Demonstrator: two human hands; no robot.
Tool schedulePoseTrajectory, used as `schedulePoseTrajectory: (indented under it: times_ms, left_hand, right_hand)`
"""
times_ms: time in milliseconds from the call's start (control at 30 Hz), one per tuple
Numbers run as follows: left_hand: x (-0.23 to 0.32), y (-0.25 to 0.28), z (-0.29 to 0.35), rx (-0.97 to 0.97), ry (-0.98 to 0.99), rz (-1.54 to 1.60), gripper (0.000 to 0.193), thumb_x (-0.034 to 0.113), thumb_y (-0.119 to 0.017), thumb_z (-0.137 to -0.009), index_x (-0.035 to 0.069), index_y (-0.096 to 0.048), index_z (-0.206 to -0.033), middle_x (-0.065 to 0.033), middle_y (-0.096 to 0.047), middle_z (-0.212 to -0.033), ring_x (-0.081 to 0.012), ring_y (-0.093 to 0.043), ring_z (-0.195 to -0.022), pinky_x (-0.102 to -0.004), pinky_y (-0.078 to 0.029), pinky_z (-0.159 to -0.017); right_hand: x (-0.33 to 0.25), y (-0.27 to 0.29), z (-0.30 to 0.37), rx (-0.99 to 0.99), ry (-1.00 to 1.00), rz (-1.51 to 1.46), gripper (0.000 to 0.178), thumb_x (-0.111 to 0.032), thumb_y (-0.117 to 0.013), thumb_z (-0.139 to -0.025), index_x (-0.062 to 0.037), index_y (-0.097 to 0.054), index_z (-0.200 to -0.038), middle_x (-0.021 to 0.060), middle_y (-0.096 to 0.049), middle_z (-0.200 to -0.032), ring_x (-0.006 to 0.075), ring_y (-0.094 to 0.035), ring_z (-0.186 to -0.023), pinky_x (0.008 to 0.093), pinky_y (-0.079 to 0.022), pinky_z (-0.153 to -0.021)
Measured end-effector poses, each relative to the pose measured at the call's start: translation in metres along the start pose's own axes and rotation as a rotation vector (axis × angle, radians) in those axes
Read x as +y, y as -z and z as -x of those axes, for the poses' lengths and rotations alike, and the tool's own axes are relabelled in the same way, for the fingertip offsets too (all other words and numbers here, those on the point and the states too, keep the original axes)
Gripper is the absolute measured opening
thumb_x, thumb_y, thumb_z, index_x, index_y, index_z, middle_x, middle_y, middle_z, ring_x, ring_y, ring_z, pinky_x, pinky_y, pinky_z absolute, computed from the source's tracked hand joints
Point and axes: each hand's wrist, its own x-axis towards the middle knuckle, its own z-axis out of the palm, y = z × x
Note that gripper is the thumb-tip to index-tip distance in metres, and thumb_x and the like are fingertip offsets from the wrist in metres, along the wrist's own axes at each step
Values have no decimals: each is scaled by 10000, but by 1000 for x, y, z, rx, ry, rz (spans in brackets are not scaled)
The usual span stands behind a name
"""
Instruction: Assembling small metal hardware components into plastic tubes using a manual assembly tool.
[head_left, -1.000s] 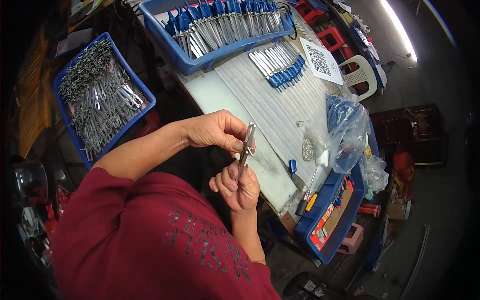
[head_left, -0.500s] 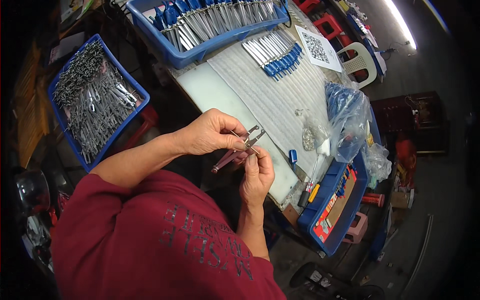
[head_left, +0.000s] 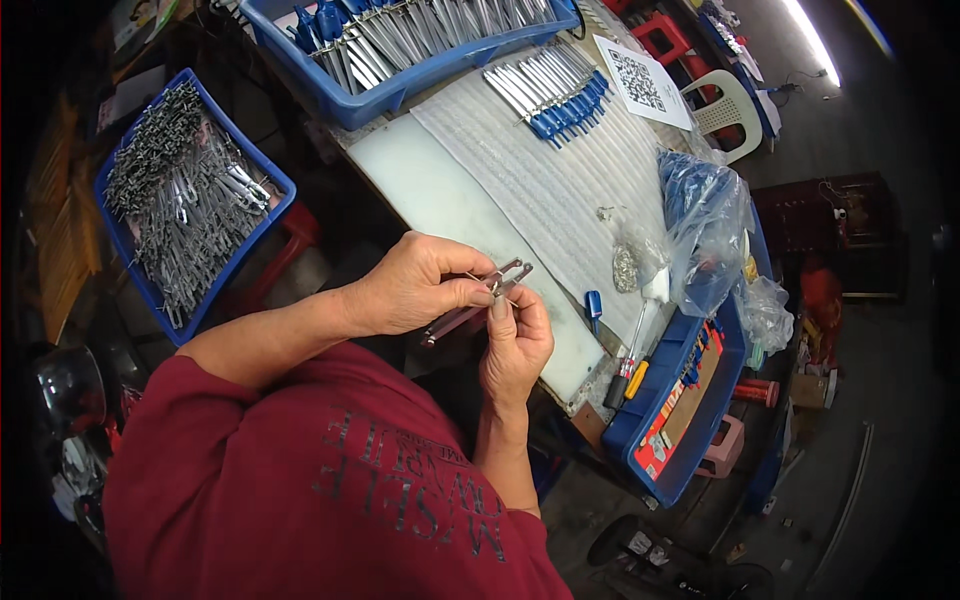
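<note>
Wide fisheye view from head height, downward

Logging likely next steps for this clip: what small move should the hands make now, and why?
Probably a slight adjustment by the right hand near the middle of the metal piece, while the left hand steadies it: both hands pinch it close together there, and its two tips stand slightly apart.

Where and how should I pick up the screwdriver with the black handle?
Probably by its thick black handle, from above and the left: that end points back toward you, the thin shaft points away, and a yellow handle lies close on the right.
</note>
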Motion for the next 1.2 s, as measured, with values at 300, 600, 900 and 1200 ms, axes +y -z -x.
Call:
schedulePoseTrajectory:
  times_ms: [300,600,900,1200]
  left_hand:
    - [-7,-8,-7,99,39,233,149,29,-588,-785,-46,-588,-914,-34,-605,-782,-63,-547,-718,-194,-451,-617]
    - [-9,-8,-9,72,65,253,137,35,-581,-797,-48,-584,-906,-39,-602,-776,-67,-548,-712,-190,-451,-619]
    - [-9,-13,-8,58,70,264,154,34,-588,-791,-49,-583,-920,-37,-602,-797,-62,-545,-725,-188,-449,-629]
    - [-14,-14,-10,53,85,339,148,36,-584,-791,-49,-581,-913,-40,-601,-795,-67,-549,-728,-195,-455,-630]
  right_hand:
    - [4,-1,8,-56,-74,31,127,-56,-553,-835,15,-507,-931,4,-530,-787,53,-492,-678,171,-406,-615]
    - [5,4,8,-68,-58,95,84,-37,-541,-838,11,-495,-889,-9,-506,-753,37,-448,-628,163,-371,-553]
    - [4,7,12,-65,-59,96,79,-42,-536,-840,12,-493,-880,-15,-490,-738,36,-431,-626,159,-355,-551]
    - [2,6,11,-43,-70,118,98,-66,-565,-828,-3,-505,-871,-9,-509,-719,45,-462,-611,161,-388,-565]
